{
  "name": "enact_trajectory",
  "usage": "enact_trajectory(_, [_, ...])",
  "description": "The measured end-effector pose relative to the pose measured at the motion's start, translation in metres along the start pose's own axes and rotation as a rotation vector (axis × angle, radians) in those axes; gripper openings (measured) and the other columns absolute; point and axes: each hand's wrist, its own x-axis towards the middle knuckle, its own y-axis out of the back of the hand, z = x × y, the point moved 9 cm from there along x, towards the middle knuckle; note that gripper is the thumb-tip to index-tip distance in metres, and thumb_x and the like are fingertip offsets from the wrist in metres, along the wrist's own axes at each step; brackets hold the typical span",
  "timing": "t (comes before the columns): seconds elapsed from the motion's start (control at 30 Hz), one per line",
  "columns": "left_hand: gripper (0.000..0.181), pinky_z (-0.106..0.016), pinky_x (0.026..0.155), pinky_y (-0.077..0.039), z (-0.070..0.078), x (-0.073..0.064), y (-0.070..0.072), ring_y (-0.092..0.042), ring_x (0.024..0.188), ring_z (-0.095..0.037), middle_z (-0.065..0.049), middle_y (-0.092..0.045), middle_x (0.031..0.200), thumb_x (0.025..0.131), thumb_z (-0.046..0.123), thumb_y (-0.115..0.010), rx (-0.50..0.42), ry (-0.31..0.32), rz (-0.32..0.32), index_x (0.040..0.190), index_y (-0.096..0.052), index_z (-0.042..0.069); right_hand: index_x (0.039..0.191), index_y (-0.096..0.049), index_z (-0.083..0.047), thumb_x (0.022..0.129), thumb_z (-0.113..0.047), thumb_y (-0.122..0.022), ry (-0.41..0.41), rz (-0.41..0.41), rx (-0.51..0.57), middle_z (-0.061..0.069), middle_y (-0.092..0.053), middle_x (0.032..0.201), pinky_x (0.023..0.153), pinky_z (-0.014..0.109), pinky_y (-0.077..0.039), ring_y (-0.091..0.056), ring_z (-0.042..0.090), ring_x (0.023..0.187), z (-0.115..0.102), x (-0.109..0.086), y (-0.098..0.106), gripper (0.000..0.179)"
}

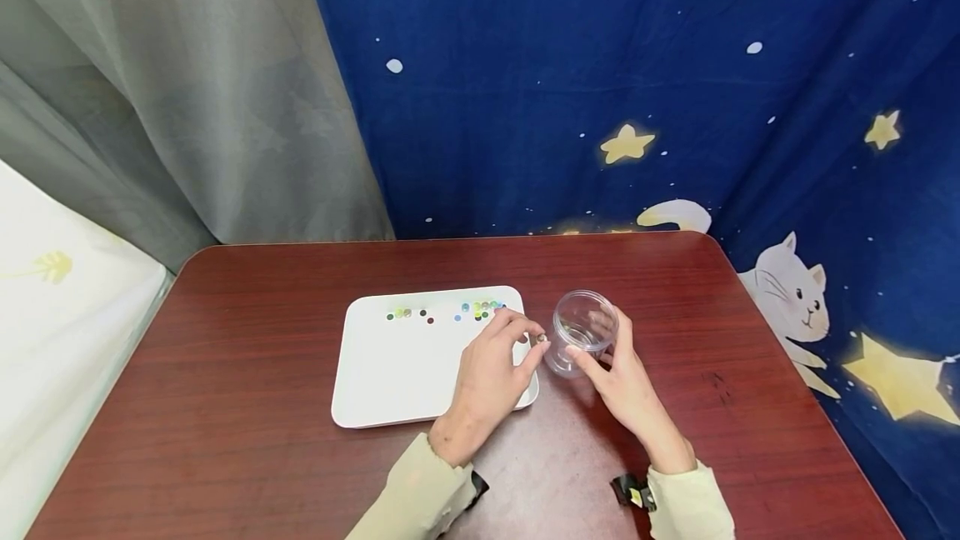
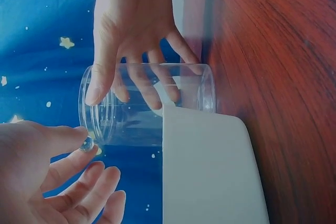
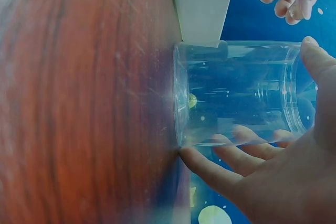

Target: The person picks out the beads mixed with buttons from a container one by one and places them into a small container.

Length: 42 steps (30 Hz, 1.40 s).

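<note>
A small clear marble [image 2: 87,144] is pinched between the thumb and index finger of my left hand [image 1: 489,367], close beside the rim of a clear jar [image 1: 583,323]. My left hand's other fingers are spread loosely. The jar stands upright and lidless on the table, just off the tray's right edge. Around its far right side curl the fingers of my right hand [image 1: 633,390], with the thumb near the rim. Through the wall in the right wrist view shows a yellowish spot; whether it lies inside the jar I cannot tell.
A white tray [image 1: 397,373] lies left of the jar on the reddish-brown wooden table [image 1: 247,357]. Several coloured marbles [image 1: 480,307] cluster along its back right, partly hidden by my left hand, and more marbles [image 1: 401,314] sit at back left. Curtains [image 1: 510,107] hang behind the table.
</note>
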Motion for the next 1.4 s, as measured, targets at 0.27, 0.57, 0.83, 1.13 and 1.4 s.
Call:
enact_trajectory(0.27, [0.011, -0.031, 0.074, -0.058, 0.003, 0.0, -0.001, -0.071, 0.09, -0.01, 0.006, -0.069, 0.101, 0.091, 0.025, -0.081, -0.012, 0.006, 0.0, 0.101, -0.077, 0.022, 0.159, -0.018, -0.014, 0.099, -0.017, -0.072, 0.011, 0.003, 0.013, 0.019, -0.046, 0.155, 0.102, 0.062, -0.052, -0.051, 0.041, 0.145, 0.0, 0.0, 0.0, 0.08])
enact_trajectory(0.57, [0.011, -0.033, 0.076, -0.059, 0.007, 0.0, -0.006, -0.072, 0.09, -0.012, 0.003, -0.07, 0.102, 0.093, 0.025, -0.079, -0.049, -0.003, -0.01, 0.103, -0.077, 0.02, 0.16, -0.016, -0.014, 0.099, -0.019, -0.072, 0.019, 0.002, -0.001, 0.02, -0.045, 0.155, 0.102, 0.063, -0.052, -0.052, 0.041, 0.142, 0.004, 0.0, 0.001, 0.082])
enact_trajectory(0.83, [0.012, -0.032, 0.077, -0.058, 0.008, 0.0, -0.011, -0.07, 0.091, -0.012, 0.005, -0.068, 0.103, 0.093, 0.026, -0.079, -0.048, 0.014, -0.017, 0.103, -0.076, 0.019, 0.16, -0.015, -0.013, 0.1, -0.02, -0.071, 0.008, -0.005, -0.003, 0.02, -0.045, 0.156, 0.103, 0.063, -0.051, -0.051, 0.041, 0.143, 0.003, 0.0, 0.001, 0.082])
enact_trajectory(1.13, [0.014, -0.031, 0.077, -0.058, 0.009, 0.001, -0.012, -0.07, 0.093, -0.015, 0.006, -0.067, 0.106, 0.093, 0.026, -0.079, -0.06, 0.018, -0.008, 0.105, -0.076, 0.018, 0.16, -0.016, -0.013, 0.1, -0.019, -0.07, 0.008, -0.01, 0.003, 0.02, -0.045, 0.156, 0.103, 0.061, -0.051, -0.051, 0.04, 0.144, 0.0, 0.0, 0.001, 0.081])
enact_trajectory(1.4, [0.014, -0.031, 0.075, -0.057, 0.01, 0.002, -0.013, -0.07, 0.09, -0.016, 0.006, -0.067, 0.107, 0.094, 0.026, -0.079, -0.074, 0.029, -0.004, 0.105, -0.075, 0.019, 0.16, -0.016, -0.014, 0.101, -0.018, -0.07, 0.014, -0.009, 0.004, 0.02, -0.045, 0.156, 0.103, 0.064, -0.051, -0.051, 0.042, 0.142, 0.0, 0.0, 0.001, 0.08])
